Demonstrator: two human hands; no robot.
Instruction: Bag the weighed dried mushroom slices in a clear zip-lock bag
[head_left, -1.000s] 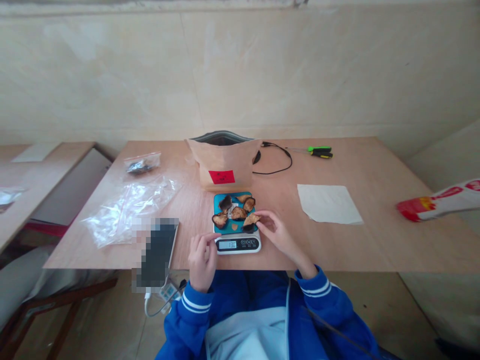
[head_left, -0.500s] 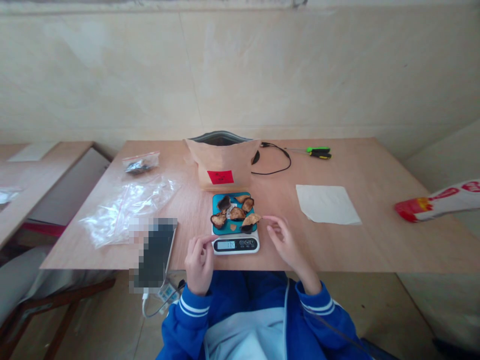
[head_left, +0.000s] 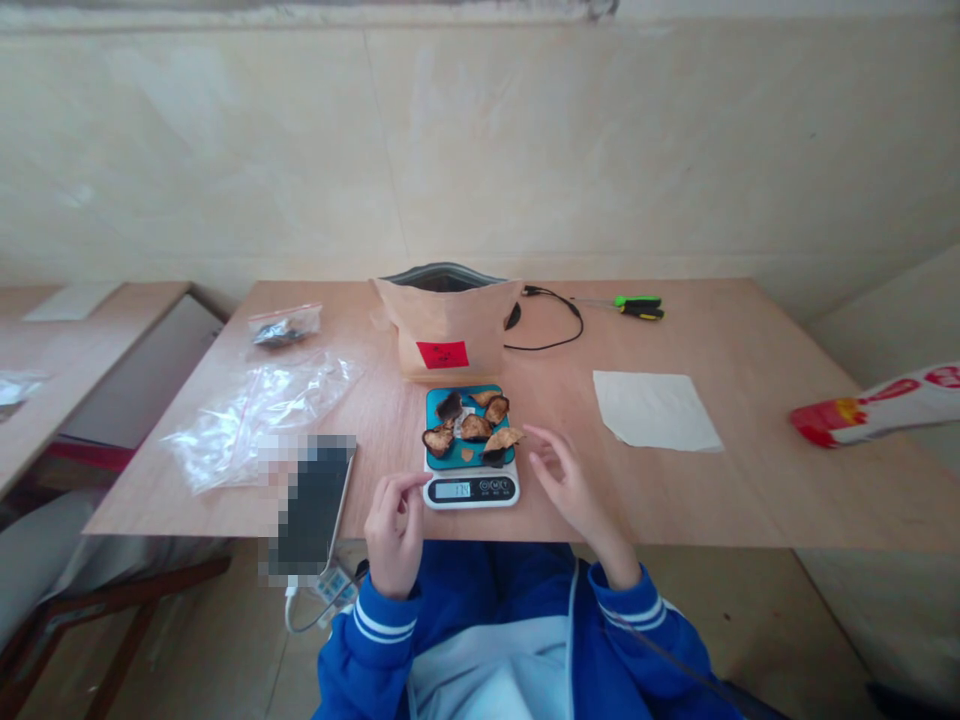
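Two hands (head_left: 480,505) open, empty, flanking one scale (head_left: 471,470); six dried slices (head_left: 474,427).

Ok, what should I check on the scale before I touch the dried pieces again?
1. Scale flat on the table: ok.
2. Display lit: ok, but the digits are too small to read.
3. Dried pieces all on the blue plate: cannot tell, one sits at the right edge.
4. Right hand off the scale: ok, open and just beside it.
5. Left hand off the scale: cannot tell, its fingertip is at the scale's left corner.
6. Paper bag clear of the plate: ok, it stands just behind.
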